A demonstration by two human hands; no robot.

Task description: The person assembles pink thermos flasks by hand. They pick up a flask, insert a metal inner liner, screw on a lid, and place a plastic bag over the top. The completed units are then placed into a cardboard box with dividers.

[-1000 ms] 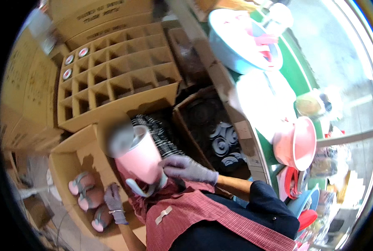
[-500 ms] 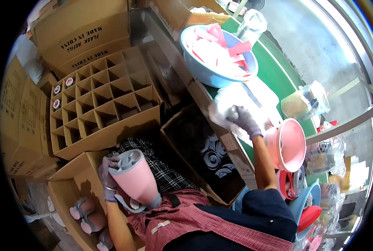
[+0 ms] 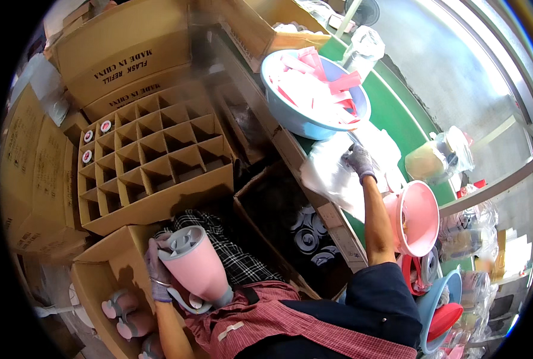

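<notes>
My gloved left hand (image 3: 159,268) is wrapped round a pink vacuum jug (image 3: 198,267) with grey ends and a curved handle. The jug leans against my checked red apron (image 3: 257,326), its wide grey end facing up and left. On the green bench, my gloved right hand (image 3: 360,161) rests on a loose pile of clear plastic bags (image 3: 329,170), with its fingers bent and closed on the film. Just beyond the pile sits a blue basin (image 3: 290,118) of pink and red strips (image 3: 347,82). Nearer me is a pink bucket (image 3: 419,218), tilted toward me.
At the left stands a divided carton (image 3: 159,206) with several cells and a few white-and-red round tops (image 3: 87,156). An open box (image 3: 96,272) below holds more pink jugs (image 3: 136,323). Grey rings (image 3: 306,240) lie in a dark box. A metal rail (image 3: 488,194) crosses the right side.
My right hand has moved a little to the right and away from me over the plastic bags, which have shifted. My left hand keeps the jug, slightly lower in view.
</notes>
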